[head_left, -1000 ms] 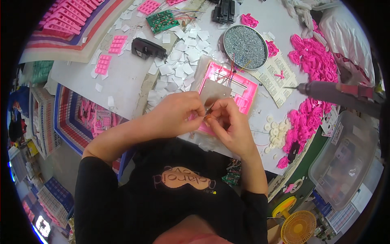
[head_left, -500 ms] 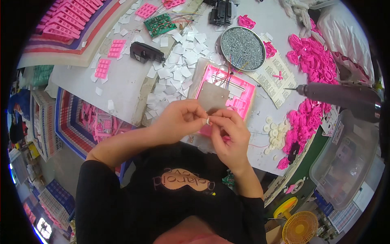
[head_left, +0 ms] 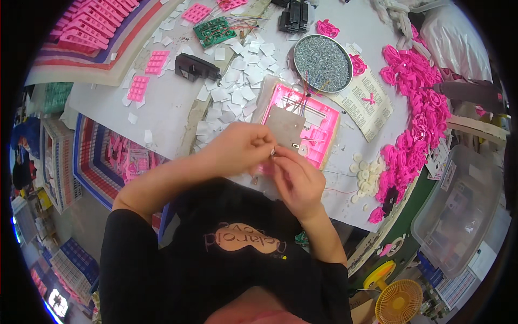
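Observation:
My left hand (head_left: 240, 147) and my right hand (head_left: 297, 181) meet fingertip to fingertip just above the near edge of the table. Together they pinch a tiny metal part (head_left: 273, 153); I cannot tell what kind it is. Right behind the hands lies a pink plastic housing (head_left: 318, 121) with a grey board (head_left: 284, 126) and thin wires on it. A thin red wire (head_left: 340, 190) runs across the table to the right of my right hand.
A round tin of small screws (head_left: 322, 55) stands behind the housing. Several white paper squares (head_left: 237, 92) lie scattered to the left, with a black box (head_left: 195, 67) and a green circuit board (head_left: 215, 31). Pink plastic parts (head_left: 413, 124) pile at the right, beside white round discs (head_left: 367, 174). An electric screwdriver (head_left: 469, 93) hangs at far right.
Both hands have drifted slightly right and toward me, still pinched together on the small part. The view has shifted a little; the housing has stayed in place.

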The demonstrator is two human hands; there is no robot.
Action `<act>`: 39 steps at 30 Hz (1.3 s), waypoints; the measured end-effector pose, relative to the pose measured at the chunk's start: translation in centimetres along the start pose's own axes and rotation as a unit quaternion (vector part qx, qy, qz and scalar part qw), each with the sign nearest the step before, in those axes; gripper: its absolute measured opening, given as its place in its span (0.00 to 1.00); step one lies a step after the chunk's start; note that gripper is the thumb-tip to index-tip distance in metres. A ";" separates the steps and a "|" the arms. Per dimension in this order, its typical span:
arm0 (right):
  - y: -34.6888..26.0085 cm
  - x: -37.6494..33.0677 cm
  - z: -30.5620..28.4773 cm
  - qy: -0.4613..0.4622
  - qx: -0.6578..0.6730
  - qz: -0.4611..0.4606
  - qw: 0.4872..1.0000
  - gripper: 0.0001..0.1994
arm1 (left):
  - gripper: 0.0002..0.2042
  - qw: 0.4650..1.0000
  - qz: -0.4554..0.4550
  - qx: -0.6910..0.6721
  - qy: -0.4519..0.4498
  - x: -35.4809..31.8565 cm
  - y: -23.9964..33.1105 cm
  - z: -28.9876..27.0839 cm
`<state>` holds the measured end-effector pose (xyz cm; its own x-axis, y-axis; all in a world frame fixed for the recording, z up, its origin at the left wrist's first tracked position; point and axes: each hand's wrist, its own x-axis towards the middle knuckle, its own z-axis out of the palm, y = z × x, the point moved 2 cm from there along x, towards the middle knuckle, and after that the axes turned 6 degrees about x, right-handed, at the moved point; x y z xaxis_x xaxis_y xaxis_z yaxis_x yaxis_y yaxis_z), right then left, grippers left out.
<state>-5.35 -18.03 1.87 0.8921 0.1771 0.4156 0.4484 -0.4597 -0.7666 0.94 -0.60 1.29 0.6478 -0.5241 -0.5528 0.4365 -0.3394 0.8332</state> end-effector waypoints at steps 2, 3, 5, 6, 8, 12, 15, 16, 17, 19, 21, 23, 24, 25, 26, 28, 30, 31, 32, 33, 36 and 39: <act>0.0 1.1 -0.5 -0.029 -0.054 -0.047 0.997 0.11 | 0.05 0.996 -0.010 -0.077 -0.033 0.3 0.3 -0.5; -0.1 1.4 -0.7 -0.043 -0.080 -0.071 0.993 0.13 | 0.05 0.992 -0.014 -0.116 -0.050 0.4 0.4 -0.7; 0.1 1.3 -0.7 -0.064 -0.124 -0.076 0.987 0.13 | 0.05 0.990 0.111 0.085 0.009 0.5 0.4 -1.2; 0.1 1.3 -0.6 -0.075 -0.146 -0.079 0.983 0.13 | 0.06 0.967 0.172 0.185 0.039 0.4 0.4 -1.3; 0.5 0.9 -0.1 -0.095 -0.167 -0.079 0.978 0.12 | 0.06 0.921 0.264 0.270 0.095 0.1 0.3 -0.9; 0.9 1.0 0.5 -0.105 -0.178 -0.091 0.974 0.12 | 0.07 0.867 0.351 0.332 0.125 -0.1 -0.5 -0.4; 0.8 1.0 0.4 -0.124 -0.179 -0.090 0.972 0.13 | 0.07 0.868 0.355 0.321 0.134 -0.2 -1.0 -0.4; 0.8 1.0 0.4 -0.125 -0.176 -0.093 0.972 0.13 | 0.08 0.870 0.349 0.321 0.135 -0.2 -1.0 -0.4; 0.8 1.1 0.4 -0.125 -0.174 -0.097 0.972 0.13 | 0.08 0.872 0.344 0.320 0.135 -0.3 -0.9 -0.3; 0.8 1.0 0.5 -0.125 -0.170 -0.100 0.972 0.13 | 0.09 0.879 0.329 0.317 0.135 -0.2 -0.9 -0.4; 0.9 0.9 0.6 -0.124 -0.169 -0.099 0.973 0.14 | 0.10 0.888 0.310 0.311 0.135 -0.1 -1.1 -0.4; 0.6 0.9 0.5 -0.150 -0.173 -0.081 0.970 0.14 | 0.10 0.923 0.251 0.258 0.138 -0.2 -0.9 -0.5; 0.3 0.9 0.4 -0.163 -0.175 -0.071 0.968 0.15 | 0.11 0.937 0.221 0.231 0.140 -0.3 -0.9 -0.6; -0.1 1.1 0.1 -0.184 -0.169 -0.055 0.967 0.15 | 0.11 0.908 0.275 0.264 0.177 -0.7 -0.6 -0.6; -0.5 1.4 -0.4 -0.205 -0.163 -0.039 0.964 0.15 | 0.12 0.872 0.327 0.296 0.212 -1.3 -0.6 -0.8; -0.4 1.5 -1.1 -0.213 -0.124 -0.023 0.969 0.15 | 0.12 0.822 0.400 0.365 0.174 -2.4 -0.6 -0.9; 0.4 1.4 -1.6 -0.188 -0.057 -0.023 0.980 0.15 | 0.12 0.786 0.439 0.435 0.026 -3.2 -0.7 -0.6; 0.6 1.3 -1.4 -0.173 -0.064 -0.028 0.982 0.16 | 0.15 0.772 0.427 0.469 0.044 -2.9 -1.5 -0.4; 0.7 1.2 -1.1 -0.159 -0.071 -0.033 0.984 0.16 | 0.15 0.768 0.427 0.475 0.049 -2.7 -2.0 -0.3; 0.7 1.2 -0.9 -0.144 -0.078 -0.039 0.986 0.16 | 0.15 0.763 0.428 0.481 0.055 -2.4 -2.4 -0.4; 0.9 1.0 -0.8 -0.138 -0.081 -0.039 0.986 0.15 | 0.15 0.805 0.414 0.424 0.041 -2.4 -1.1 -1.2; 0.9 0.9 -0.8 -0.143 -0.089 -0.039 0.985 0.15 | 0.14 0.837 0.363 0.392 0.123 -1.4 0.1 -1.5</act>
<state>-4.18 -18.98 1.90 0.8464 0.4434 0.2948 0.5212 -0.5767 -0.6291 1.03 1.21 2.14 0.7154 -0.6706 0.1963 -0.6083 -0.4595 0.6472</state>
